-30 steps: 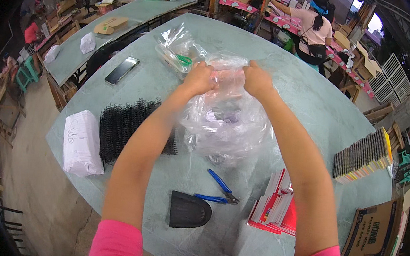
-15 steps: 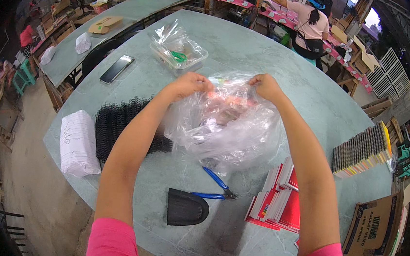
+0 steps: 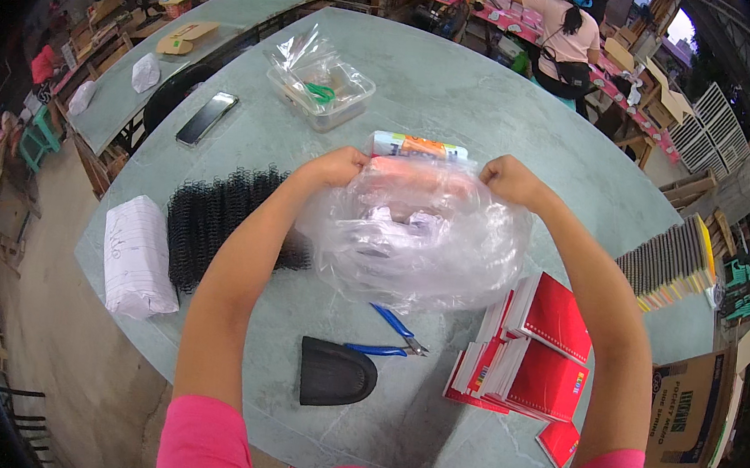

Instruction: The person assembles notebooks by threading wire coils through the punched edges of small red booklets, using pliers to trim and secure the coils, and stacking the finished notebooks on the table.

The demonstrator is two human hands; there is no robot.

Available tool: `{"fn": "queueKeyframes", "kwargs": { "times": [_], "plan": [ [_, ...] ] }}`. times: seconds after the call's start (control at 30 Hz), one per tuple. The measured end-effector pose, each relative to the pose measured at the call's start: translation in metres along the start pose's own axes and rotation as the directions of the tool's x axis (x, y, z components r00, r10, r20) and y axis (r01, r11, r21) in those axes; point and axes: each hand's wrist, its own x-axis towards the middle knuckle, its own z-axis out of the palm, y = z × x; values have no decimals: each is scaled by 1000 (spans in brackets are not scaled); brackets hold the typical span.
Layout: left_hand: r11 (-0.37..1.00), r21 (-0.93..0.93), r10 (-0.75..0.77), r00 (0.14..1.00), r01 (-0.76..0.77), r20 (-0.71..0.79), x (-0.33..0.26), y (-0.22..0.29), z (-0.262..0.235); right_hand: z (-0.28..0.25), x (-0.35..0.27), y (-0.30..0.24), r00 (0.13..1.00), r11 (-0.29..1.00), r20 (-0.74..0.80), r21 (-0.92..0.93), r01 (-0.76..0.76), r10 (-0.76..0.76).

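Up at twelve o'clock on the counter [image 3: 513,86], left hand [image 3: 338,167] and right hand [image 3: 509,182] each have a pinchy grip on the plastic bag [image 3: 462,255]; yanking could tear it.

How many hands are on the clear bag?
2: the left hand at the far left part of the bag, the right hand at its far right part.
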Motion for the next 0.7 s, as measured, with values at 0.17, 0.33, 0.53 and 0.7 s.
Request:
{"fn": "queueKeyframes", "kwargs": {
  "times": [0.17,0.33,0.53,0.7],
  "plan": [
    [995,80,68,997,-66,-26,5,-9,0,19,14,6,992,948,99,-302,105,-78],
    [910,408,-67,997,72,-28,-7,4,-4,56,4,23,960,942,279,-327,77,18],
    [754,657,343,840,21,-420,-20,59,-24,-20,4,25,993,928,-40,-361,88,-110],
    [672,659,546,827,-338,-132,-18,85,35,32,-33,-103,926,889,74,-259,377,-371]
  ]
}}
